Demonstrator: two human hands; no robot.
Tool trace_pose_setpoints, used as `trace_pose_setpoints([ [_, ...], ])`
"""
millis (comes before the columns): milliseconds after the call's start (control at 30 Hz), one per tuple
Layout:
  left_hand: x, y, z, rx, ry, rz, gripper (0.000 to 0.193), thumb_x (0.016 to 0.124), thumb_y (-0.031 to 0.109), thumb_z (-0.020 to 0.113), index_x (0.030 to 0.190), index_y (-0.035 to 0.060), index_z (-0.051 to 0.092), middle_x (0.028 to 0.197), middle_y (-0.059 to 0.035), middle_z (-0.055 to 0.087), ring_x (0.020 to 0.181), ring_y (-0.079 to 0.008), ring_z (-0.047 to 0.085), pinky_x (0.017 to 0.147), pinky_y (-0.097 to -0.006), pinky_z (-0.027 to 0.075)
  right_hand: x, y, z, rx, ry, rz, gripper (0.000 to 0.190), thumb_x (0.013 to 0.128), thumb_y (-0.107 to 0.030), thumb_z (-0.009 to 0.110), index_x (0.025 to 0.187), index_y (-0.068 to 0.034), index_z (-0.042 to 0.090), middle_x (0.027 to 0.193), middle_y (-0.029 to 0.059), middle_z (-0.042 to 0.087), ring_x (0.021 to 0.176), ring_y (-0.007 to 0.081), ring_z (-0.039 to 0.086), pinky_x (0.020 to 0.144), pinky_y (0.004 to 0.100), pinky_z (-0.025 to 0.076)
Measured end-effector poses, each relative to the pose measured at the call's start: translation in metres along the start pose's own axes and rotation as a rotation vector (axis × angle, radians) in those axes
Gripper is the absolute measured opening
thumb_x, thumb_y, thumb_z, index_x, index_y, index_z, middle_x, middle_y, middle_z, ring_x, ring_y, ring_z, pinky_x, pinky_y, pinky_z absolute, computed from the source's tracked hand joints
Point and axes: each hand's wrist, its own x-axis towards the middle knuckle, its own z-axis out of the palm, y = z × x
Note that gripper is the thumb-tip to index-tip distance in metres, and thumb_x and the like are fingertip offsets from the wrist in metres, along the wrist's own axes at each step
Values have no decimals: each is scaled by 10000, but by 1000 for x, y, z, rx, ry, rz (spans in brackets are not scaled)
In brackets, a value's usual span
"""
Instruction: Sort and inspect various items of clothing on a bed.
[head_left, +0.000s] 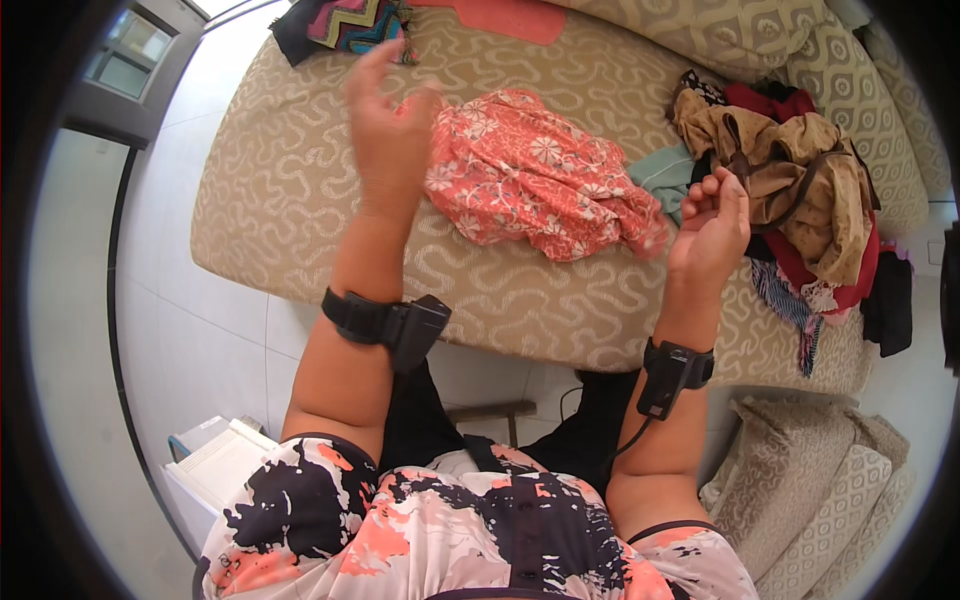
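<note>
A crumpled coral garment with white flowers (540, 172) lies across the middle of the beige patterned couch seat (300, 150). My left hand (394, 120) is over the garment's left end, blurred, its thumb and fingers spread apart with nothing seen between them. My right hand (712, 217) is beside the garment's right end, palm turned up and fingers curled; whether it touches the cloth cannot be told. Just past it on the right lies a heap of clothes, with a tan garment (795, 180) on top, a pale green cloth (664, 176) and a dark red one (866, 262).
A folded zigzag-patterned cloth (356, 26) and a flat coral-red item (510, 19) lie at the seat's far edge. Patterned cushions (840, 97) line the back. Rolled cushions or covers (802, 487) are at lower right. A white box-like item (217, 465) stands on the floor at lower left.
</note>
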Motion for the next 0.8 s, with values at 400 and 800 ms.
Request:
trace_pose_setpoints([
  [400,-47,6,27,441,-741,317,271,777,66,678,1042,32,636,1028,-155,621,992,-354,573,868,-430,467,-30,24,26,-1016,-488,-112,211,866,-51,622,1067,13,628,810,64,637,716,145,629,640,293,507],
  [800,-45,12,29,274,-599,124,169,853,46,629,1021,41,650,847,-78,648,700,-176,601,641,-291,496,-29,17,36,-523,-349,-198,75,906,-87,666,922,-19,639,800,-31,613,709,40,534,629,190,436],
])
